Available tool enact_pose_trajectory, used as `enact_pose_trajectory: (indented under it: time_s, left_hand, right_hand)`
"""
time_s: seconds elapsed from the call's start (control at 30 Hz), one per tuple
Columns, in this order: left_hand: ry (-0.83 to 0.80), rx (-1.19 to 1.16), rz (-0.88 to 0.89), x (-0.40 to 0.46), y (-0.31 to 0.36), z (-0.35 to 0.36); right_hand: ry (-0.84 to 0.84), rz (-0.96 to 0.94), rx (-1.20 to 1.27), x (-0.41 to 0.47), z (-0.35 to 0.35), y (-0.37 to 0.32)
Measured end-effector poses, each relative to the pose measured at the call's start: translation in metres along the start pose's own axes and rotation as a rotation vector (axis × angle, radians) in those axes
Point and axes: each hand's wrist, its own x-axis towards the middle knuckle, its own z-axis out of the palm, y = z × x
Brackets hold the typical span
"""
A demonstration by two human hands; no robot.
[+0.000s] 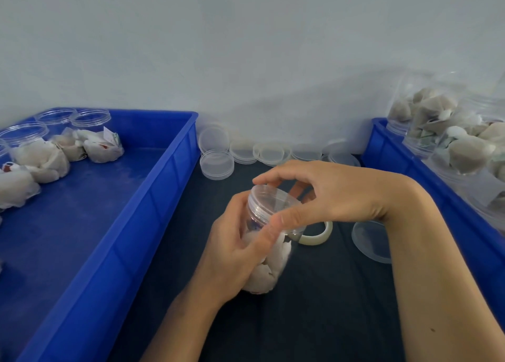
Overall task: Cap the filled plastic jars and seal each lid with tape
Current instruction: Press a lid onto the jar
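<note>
Pale wall [246, 47], dark tabletop [314, 307]

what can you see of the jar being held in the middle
The jar is clear plastic, round, filled with white paper-like sachets. It tilts, top leaning away, above the dark table. A clear lid sits on its threaded neck. The left hand wraps the body; the right hand has its grip on the lid rim. A tape roll lies just behind.

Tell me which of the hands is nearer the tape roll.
Right. The right hand hangs over the tape roll, its wrist just above; the left hand grips the jar on the roll's far side.
</note>
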Motion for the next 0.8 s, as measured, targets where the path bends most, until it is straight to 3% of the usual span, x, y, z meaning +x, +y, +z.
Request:
enact_pose_trajectory:
  time_s: [0.5,0.8]
  left_hand:
    - [-0.068,0.039,-0.089,0.0016,-0.0005,-0.0058]
    - [-0.079,0.022,-0.066,-0.0008,0.0007,-0.0023]
  right_hand:
    - [-0.105,-0.071,0.082,-0.0093,-0.0054,0.0035]
    - [0.014,0.029,-0.023,-0.0063,-0.0029,-0.0027]
